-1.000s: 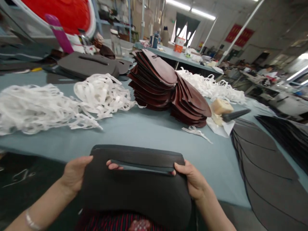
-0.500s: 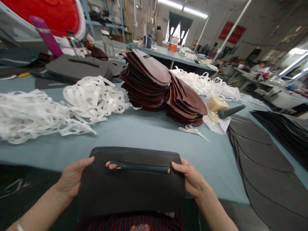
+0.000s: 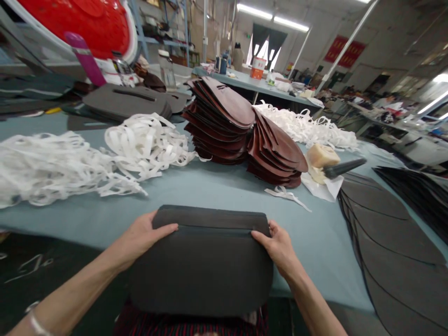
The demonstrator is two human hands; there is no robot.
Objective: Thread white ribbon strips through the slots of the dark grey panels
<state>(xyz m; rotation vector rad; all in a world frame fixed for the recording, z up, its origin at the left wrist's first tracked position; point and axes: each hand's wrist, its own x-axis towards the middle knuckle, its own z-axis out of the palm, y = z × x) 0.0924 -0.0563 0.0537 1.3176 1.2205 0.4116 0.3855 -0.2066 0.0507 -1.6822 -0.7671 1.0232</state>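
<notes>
A black padded panel with a long slit lies in front of me, over the near edge of the grey-blue table. My left hand is shut on the panel's upper left side, and my right hand grips its upper right side. The slit has closed to a thin line between them. Two stacks of reddish-brown leather panels stand beyond it, and loose white strap strips lie to their left.
A beige block and a black-handled tool rest on white paper at the right. Fanned black panels lie along the right side. Another table with containers stands behind, and workstations with people are far right.
My fingers have come out of the slit and now lie on top of the panel. The slit has closed to a thin line, and my hands have spread slightly apart.
</notes>
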